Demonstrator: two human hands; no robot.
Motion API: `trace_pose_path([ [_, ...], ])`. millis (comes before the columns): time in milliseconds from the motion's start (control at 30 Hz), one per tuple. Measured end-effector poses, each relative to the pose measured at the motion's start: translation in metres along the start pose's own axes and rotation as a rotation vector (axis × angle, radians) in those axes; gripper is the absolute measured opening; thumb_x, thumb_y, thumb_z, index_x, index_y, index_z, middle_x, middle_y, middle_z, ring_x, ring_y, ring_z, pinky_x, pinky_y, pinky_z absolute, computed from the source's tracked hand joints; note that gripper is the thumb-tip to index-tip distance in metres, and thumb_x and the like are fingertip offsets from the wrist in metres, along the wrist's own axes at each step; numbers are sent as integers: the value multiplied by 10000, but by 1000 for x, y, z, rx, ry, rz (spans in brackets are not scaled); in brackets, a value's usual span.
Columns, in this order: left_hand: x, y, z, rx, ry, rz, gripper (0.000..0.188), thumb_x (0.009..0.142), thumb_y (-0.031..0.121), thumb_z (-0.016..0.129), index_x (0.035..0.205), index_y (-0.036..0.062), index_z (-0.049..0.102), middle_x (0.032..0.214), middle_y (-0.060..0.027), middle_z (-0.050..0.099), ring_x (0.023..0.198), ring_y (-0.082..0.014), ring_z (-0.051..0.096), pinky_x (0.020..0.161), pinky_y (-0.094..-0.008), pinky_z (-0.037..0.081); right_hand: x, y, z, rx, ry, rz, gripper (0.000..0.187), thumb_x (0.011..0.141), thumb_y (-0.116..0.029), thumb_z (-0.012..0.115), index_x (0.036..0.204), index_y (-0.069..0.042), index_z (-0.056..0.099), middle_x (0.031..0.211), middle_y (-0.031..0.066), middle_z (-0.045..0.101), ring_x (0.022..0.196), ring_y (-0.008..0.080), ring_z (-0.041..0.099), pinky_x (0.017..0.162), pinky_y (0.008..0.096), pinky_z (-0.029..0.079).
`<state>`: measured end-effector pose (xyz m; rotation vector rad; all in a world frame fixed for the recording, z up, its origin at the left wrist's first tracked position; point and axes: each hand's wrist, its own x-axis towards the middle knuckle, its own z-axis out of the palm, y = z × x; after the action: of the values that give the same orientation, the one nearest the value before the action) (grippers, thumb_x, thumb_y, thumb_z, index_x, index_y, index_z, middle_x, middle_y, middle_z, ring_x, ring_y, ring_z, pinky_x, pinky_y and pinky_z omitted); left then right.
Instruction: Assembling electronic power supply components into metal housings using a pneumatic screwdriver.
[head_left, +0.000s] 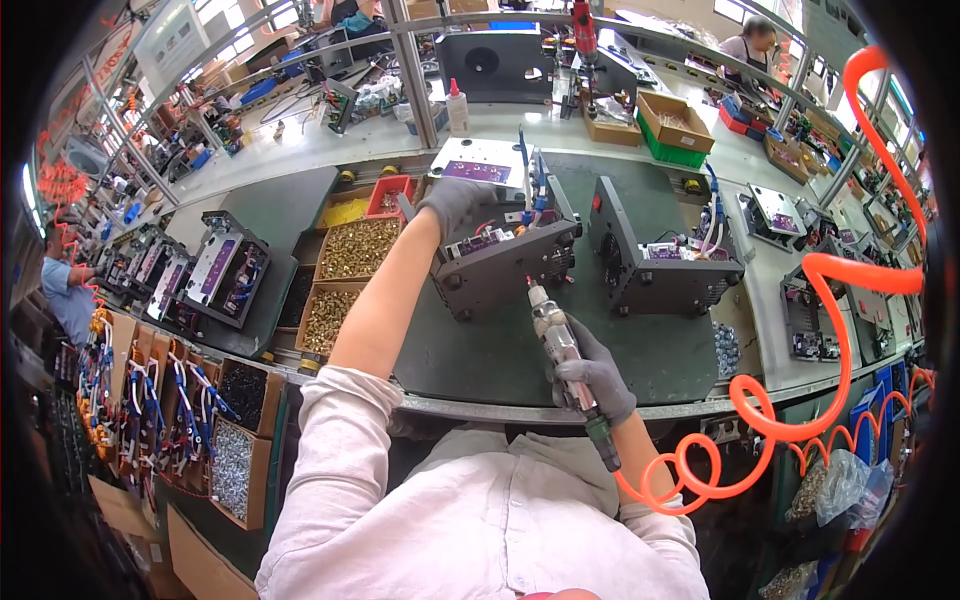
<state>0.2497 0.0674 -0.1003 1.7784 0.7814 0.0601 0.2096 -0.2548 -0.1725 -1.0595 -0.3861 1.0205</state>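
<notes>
In my right hand (598, 377), grey-gloved, is an air screwdriver (556, 340) with its fingers wrapped round the barrel. Its bit points up at the dark panel of an open metal case (505, 266), close to the panel. An orange coiled hose (700, 490) runs from the tool's lower end. My left hand (460, 207), also gloved, lies at the far left side of that case, below a white plate with a purple circuit board (478, 170). Its fingertips are mostly hidden there. Blue and white wires (537, 190) rise from the case.
A second open case (660, 265) stands to the right on the green mat (460, 350). Bins of brass-coloured fasteners (357, 248) and a red bin (389, 196) sit left. A white bottle (457, 112) stands behind. More cases (228, 268) are farther left; co-workers (68, 280) appear beyond.
</notes>
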Motion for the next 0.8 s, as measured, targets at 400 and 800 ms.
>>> trace_pose_path([
  [400,-144,-57,30,-926,-577,96,317,967,334,573,960,20,610,540,65,342,403,-30,289,369,-199,222,-42,-7,25,92,-156,-18,1110,461,-115,776,1450,31,295,1055,181,602,616,227,648,466,331,557],
  [800,-147,-102,47,-1094,-684,191,360,984,371,535,997,18,607,525,78,317,406,-38,262,380,-210,207,-42,18,10,294,-278,99,1028,516,-113,763,1407,47,277,964,197,591,573,281,650,400,375,567],
])
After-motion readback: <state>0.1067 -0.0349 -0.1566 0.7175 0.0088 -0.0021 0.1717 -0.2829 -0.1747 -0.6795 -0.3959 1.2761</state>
